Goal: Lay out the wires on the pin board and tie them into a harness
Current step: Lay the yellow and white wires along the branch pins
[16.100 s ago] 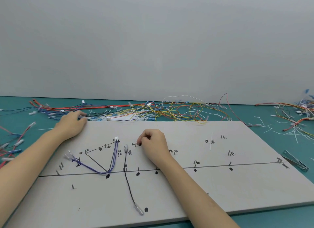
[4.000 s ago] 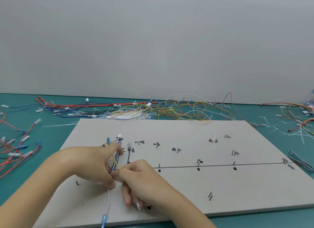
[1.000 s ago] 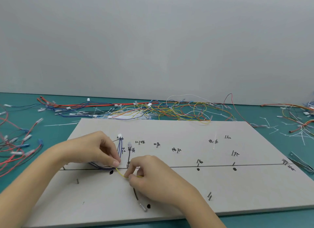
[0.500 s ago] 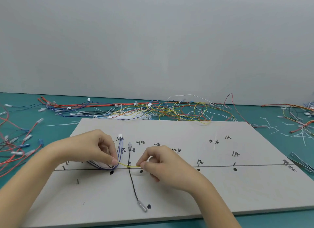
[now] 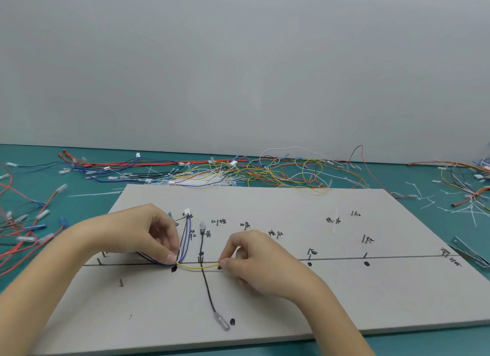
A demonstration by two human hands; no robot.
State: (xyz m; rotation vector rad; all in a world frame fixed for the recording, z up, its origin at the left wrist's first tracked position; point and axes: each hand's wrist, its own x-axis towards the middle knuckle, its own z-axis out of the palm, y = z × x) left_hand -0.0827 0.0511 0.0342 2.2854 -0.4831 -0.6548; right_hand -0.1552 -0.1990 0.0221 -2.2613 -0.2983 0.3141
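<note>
a: where is the yellow wire point(image 5: 198, 267)?
b: lower centre of frame, stretched along the black line of the pin board point(image 5: 291, 297), crossing a black wire point(image 5: 208, 289).
a: and the hands?
b: left hand point(image 5: 138, 239) pinches its left end beside the purple wires point(image 5: 187, 239); right hand point(image 5: 261, 262) pinches its right end.
</note>
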